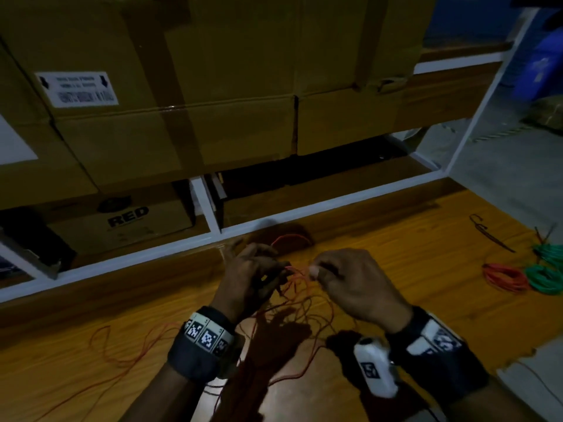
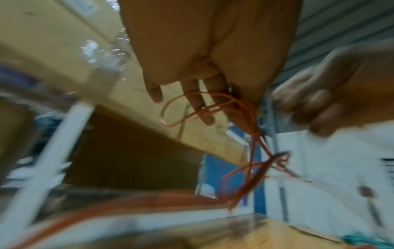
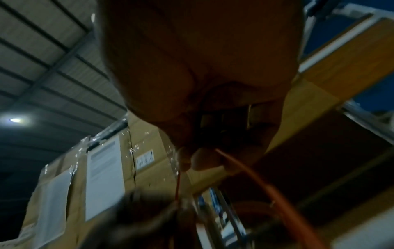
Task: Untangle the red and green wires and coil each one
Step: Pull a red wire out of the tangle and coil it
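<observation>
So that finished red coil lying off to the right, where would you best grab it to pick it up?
Probably across the bundled strands of the red coil on its near-left arc, coming from above. It lies flat on the wooden table, and its right side touches the green coils, so a grip there might snag them.

My head camera looks down over both wrists at the wooden bench [image 1: 396,239]. My wrist cameras sit close under each palm, tilted upward; all three share the red wire [image 1: 300,280].
</observation>
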